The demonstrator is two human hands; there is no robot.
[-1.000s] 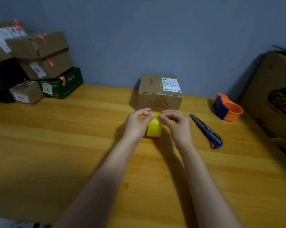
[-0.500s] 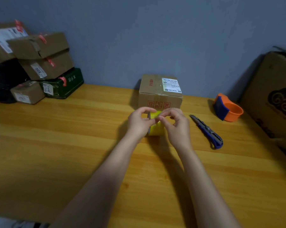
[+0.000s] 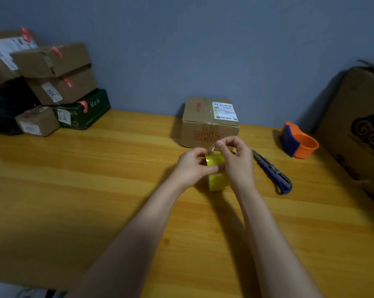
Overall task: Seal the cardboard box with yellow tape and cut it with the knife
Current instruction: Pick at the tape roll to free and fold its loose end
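Observation:
A roll of yellow tape (image 3: 216,178) stands on edge on the wooden table (image 3: 95,190), just in front of the small cardboard box (image 3: 207,123) with a white label on top. My left hand (image 3: 191,166) grips the roll from the left. My right hand (image 3: 237,160) pinches the loose end of the tape and holds it lifted a little above the roll. A blue utility knife (image 3: 273,172) lies on the table to the right of my right hand, untouched.
An orange and blue tape dispenser (image 3: 299,143) sits at the back right. A large cardboard box (image 3: 358,125) leans at the right edge. Several stacked parcels (image 3: 52,82) and a black bag (image 3: 3,108) fill the back left corner.
My right hand has peeled the tape's end up from the roll and raised it. My left hand has shifted to hold the roll steady.

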